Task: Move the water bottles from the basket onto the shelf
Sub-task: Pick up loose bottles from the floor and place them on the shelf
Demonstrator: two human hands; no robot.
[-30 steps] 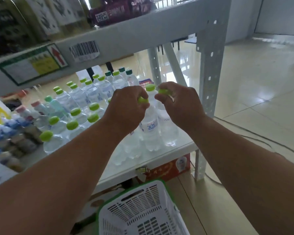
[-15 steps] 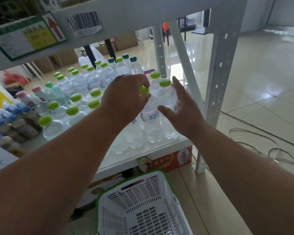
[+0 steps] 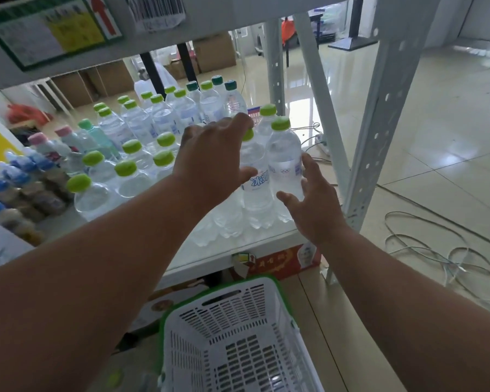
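Both hands have let go of the green caps they pinched a second ago and are drawing back from the bottles. Now the right hand (image 3: 313,202) is spread, fingers straight and apart, palm facing the rightmost water bottle (image 3: 285,168); its fingertips lie at the bottle's side, and I cannot tell whether they touch it or sit just off it. It holds nothing. Over the next bottle (image 3: 253,179), the left hand (image 3: 212,162) has loosely extended fingers reaching past the green cap and the thumb low near the blue label; no grip shows, and what lies under the palm is hidden.

These two bottles stand upright on the shelf (image 3: 266,239) near its front right corner, just beside the metal upright (image 3: 379,108), with a third green-capped bottle right behind them. Probably they go here because the rest of the shelf is already filled with rows of green-capped bottles (image 3: 125,176), so the open corner takes the newcomers. Hands spread like this look like a last steadying and squaring-up, keeping tall, narrow bottles from tipping against each other.

Down below, the white basket (image 3: 227,306) with its green rim sits on the floor, and the part in view holds no bottles, so the task seems close to finished.
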